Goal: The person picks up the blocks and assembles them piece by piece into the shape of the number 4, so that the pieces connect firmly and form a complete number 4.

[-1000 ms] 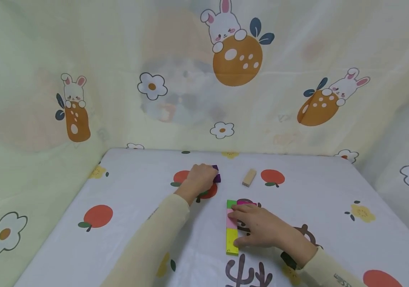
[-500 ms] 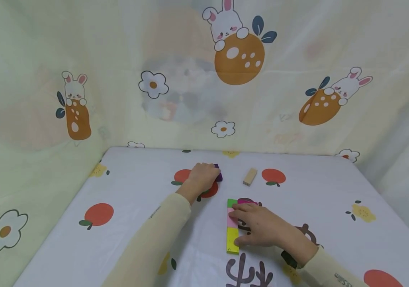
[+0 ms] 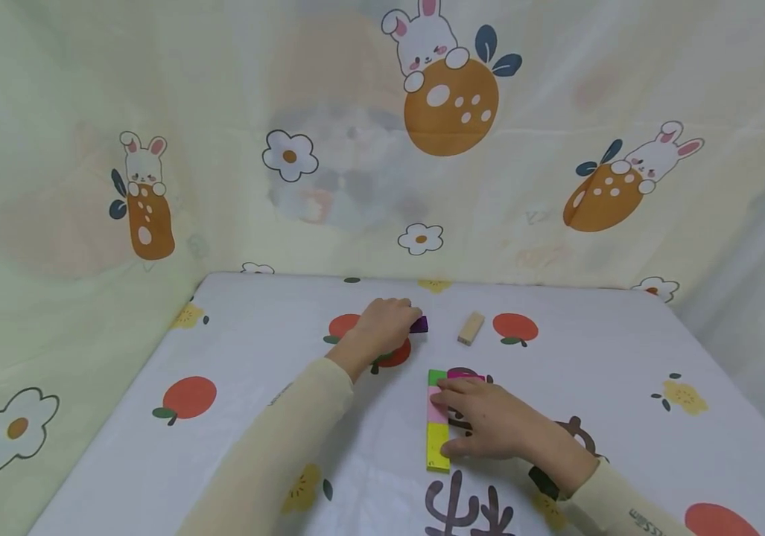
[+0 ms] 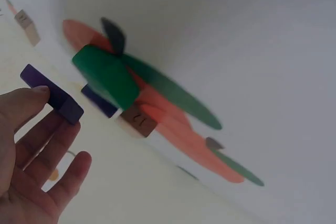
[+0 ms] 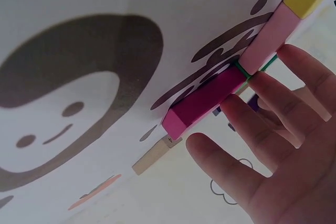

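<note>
At the back of the table my left hand [image 3: 382,324] pinches a purple block [image 4: 52,93] between thumb and fingers. A second purple block [image 4: 98,100], a green block [image 4: 105,77] and a wooden block marked with a number [image 4: 139,120] sit nearby in the left wrist view; the hand conceals most of them from the head camera. My right hand [image 3: 489,420] rests beside a row of blocks, fingers extended, fingertips at their edges. The row runs yellow [image 3: 438,449], pink [image 3: 437,406], green [image 3: 436,377], with a magenta block [image 5: 210,98] jutting right from the green end.
A plain wooden block [image 3: 471,328] lies on the table between the left hand and a printed red fruit. The table cover [image 3: 255,447] carries fruit and cartoon prints. Patterned curtains [image 3: 342,67] enclose the back and sides.
My left hand has shifted slightly right, and the purple showing past its fingers has moved right and turned. The right hand and the row of blocks stay as they were.
</note>
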Motion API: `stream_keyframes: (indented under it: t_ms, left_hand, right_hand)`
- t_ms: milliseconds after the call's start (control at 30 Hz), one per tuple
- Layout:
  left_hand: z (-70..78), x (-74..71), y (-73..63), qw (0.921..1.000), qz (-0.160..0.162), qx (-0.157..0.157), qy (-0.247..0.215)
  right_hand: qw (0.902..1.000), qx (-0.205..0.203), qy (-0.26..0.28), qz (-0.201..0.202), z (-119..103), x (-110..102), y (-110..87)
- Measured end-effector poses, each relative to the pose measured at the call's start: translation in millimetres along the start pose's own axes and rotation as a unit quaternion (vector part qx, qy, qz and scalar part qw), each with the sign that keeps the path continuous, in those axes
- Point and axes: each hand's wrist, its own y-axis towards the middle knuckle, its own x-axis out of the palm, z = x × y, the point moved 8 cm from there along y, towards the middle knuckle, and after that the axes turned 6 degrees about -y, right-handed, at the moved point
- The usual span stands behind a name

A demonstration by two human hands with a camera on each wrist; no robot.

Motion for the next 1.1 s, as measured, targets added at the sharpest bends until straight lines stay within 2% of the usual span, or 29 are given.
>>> stream_keyframes:
  t_ms: [233,567,833,1100]
  left_hand:
    - [0.2,-9.0,-6.2,1.0000,-0.001,0.002,0.002]
    - [6.0,-15.0,-17.9,0.9998,0.001,0.021,0.001]
    - [15.2,-16.2,-27.2,0.9977,0.015,0.054,0.037]
    - [16.8,-15.9,-32.9,0.9971,0.005,0.054,0.054]
  right_hand:
    - [1.0000,-0.003,0.000,0.005,-1,-2,-0.8]
    - [1.0000,0.000,-0.002,0.002,0,1,1.2]
    - [1.0000,0.001,-0.001,0.006,0,0,1.1]
    - [1.0000,-0.001,-0.002,0.006,0,-1,0.8]
